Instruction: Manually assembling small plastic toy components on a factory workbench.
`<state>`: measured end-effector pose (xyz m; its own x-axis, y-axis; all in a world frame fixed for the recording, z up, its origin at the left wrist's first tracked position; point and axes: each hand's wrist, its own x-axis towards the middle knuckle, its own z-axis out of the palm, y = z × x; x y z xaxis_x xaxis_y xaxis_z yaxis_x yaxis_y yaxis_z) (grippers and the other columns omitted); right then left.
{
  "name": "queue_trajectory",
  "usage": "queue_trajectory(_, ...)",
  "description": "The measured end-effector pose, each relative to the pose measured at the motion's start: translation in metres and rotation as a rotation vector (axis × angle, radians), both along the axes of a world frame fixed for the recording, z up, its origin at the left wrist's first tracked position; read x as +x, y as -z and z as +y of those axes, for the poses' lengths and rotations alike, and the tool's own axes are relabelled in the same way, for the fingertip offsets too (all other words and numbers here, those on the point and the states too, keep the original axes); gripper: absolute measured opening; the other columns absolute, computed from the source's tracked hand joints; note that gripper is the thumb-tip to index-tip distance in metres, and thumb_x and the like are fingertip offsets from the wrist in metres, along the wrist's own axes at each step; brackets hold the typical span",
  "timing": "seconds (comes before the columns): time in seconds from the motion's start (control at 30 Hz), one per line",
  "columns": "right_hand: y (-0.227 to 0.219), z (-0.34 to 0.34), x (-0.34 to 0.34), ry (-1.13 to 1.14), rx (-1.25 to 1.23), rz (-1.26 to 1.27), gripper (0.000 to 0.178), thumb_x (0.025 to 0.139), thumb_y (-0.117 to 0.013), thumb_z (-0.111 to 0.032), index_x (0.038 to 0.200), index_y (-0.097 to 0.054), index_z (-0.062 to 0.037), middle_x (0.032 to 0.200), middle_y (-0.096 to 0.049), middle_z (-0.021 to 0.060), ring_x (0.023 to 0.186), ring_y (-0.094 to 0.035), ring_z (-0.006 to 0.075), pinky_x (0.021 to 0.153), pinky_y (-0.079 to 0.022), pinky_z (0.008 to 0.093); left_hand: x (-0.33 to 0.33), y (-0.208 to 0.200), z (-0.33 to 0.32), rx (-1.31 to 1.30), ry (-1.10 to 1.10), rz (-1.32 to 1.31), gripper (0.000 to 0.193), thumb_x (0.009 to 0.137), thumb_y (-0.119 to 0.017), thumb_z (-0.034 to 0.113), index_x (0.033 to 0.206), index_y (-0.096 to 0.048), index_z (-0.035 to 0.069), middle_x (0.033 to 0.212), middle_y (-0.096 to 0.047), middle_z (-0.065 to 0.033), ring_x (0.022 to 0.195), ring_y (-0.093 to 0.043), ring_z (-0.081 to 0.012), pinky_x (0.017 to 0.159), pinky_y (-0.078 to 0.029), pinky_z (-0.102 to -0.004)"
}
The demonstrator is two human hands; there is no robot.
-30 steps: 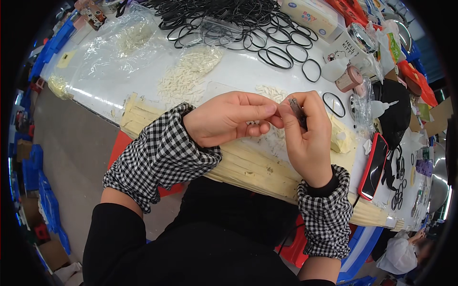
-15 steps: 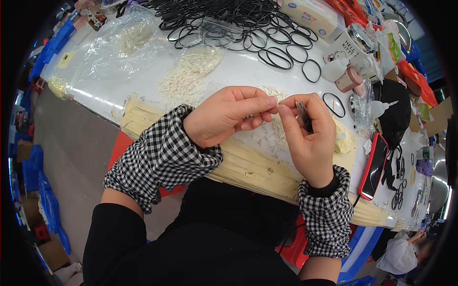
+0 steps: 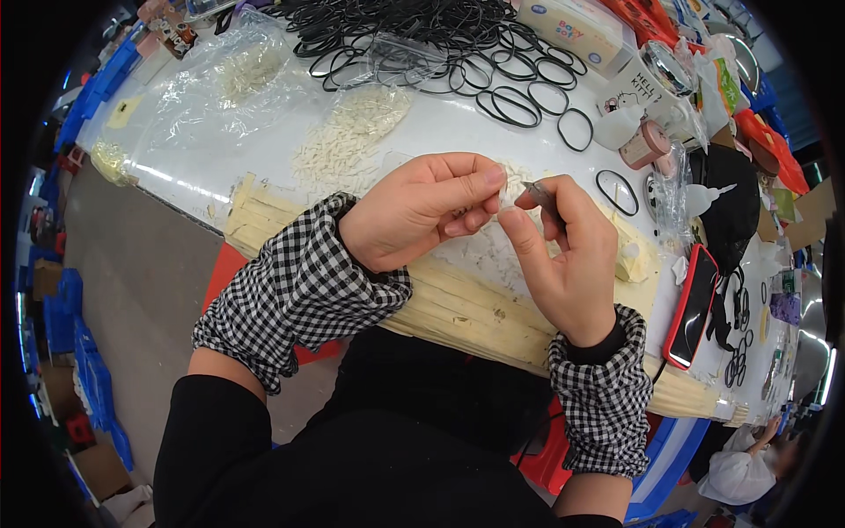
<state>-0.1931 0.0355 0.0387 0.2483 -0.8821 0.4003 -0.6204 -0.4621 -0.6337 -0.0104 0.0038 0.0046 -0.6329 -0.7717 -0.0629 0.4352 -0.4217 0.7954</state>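
Head view: white desk [image 3: 458, 123], a yellowish strip [image 3: 475, 308] along its near edge, both hands raised above it.
Bag: clear plastic [image 3: 249, 72] at the far left, pale pieces bunched inside.
Pile: small off-white pieces [image 3: 330, 163] lying loose, just beyond the left cuff.
Rings: black loops [image 3: 387, 40] heaped at the far side, a few spread singly toward the right.
Left hand: thumb and forefinger [image 3: 427, 211] pressed together, the other fingers curled; whether a small piece sits in that pinch, I cannot tell.
Bits: more pale pieces [image 3: 509, 174] on the desk, partly hidden behind the fingertips.
Tool: a small dark metal piece [image 3: 544, 199] lodged along the right forefinger, its tip angled up toward the left hand; its exact kind is unclear.
Right hand: curled around the tool [image 3: 570, 255], thumb apart from the forefinger and near the left fingertips, not touching them.
Phone: red-edged [image 3: 691, 308], lying at the right.
Step in hand: judged from the pose, close fingertip work on something tiny, the left pinching, the right keeping the tool ready.
Next move: would call for a steady left pinch, the right thumb closing accurately, and the tool's tip held clear of the skin.
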Motion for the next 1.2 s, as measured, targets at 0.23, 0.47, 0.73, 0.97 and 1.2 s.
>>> queue_trajectory(0.23,0.0016,0.0017,0.0001,0.016,-0.041,0.161,0.035,0.085,-0.067,-0.033,0.073,-0.052,-0.0045,0.067,-0.057,0.0067,0.055,-0.054,0.0243,0.048,-0.041,0.0328,0.0,-0.0049,0.0014,0.001,0.071,0.036,0.021,0.1,-0.048,0.025,0.097,-0.054,0.006,0.081,-0.05,0.0043,0.066,-0.04,-0.0029,0.058,-0.033,-0.0156)
queue_trajectory(0.47,0.0025,0.0022,-0.0001,0.022,-0.035,0.142,0.036,0.086,-0.066,-0.034,0.071,-0.052,-0.0049,0.063,-0.054,0.0067,0.052,-0.052,0.0239,0.046,-0.04,0.0334,0.0,-0.0056,0.002,-0.007,0.087,0.036,0.02,0.1,-0.049,0.024,0.095,-0.053,0.006,0.081,-0.048,0.0039,0.067,-0.039,-0.0033,0.059,-0.034,-0.0156)
queue_trajectory(0.73,0.0017,0.0035,-0.0001,0.017,-0.055,0.203,0.036,0.086,-0.066,-0.034,0.069,-0.052,-0.0054,0.061,-0.052,0.0062,0.05,-0.051,0.0226,0.045,-0.038,0.0329,-0.0004,-0.0056,0.0024,-0.014,0.081,0.033,0.02,0.1,-0.048,0.025,0.095,-0.052,0.006,0.079,-0.046,0.0042,0.067,-0.038,-0.0035,0.06,-0.034,-0.0162)
queue_trajectory(0.97,0.0022,0.0025,0.0014,0.034,-0.098,0.166,0.036,0.086,-0.067,-0.034,0.07,-0.051,-0.0057,0.062,-0.053,0.0055,0.05,-0.05,0.0224,0.045,-0.039,0.0327,-0.0003,-0.0081,0.0031,-0.018,0.085,0.029,0.022,0.1,-0.048,0.026,0.094,-0.052,0.005,0.077,-0.046,0.0043,0.065,-0.038,-0.0032,0.057,-0.033,-0.0163)
queue_trajectory(1.2,0.0016,0.0042,-0.0001,0.017,-0.054,0.186,0.038,0.086,-0.066,-0.035,0.069,-0.049,-0.0052,0.06,-0.051,0.0062,0.049,-0.049,0.0225,0.044,-0.037,0.0333,-0.0001,-0.0067,0.0025,-0.033,0.078,0.03,0.022,0.1,-0.049,0.026,0.094,-0.052,0.005,0.078,-0.047,0.004,0.065,-0.038,-0.0032,0.057,-0.033,-0.0162)
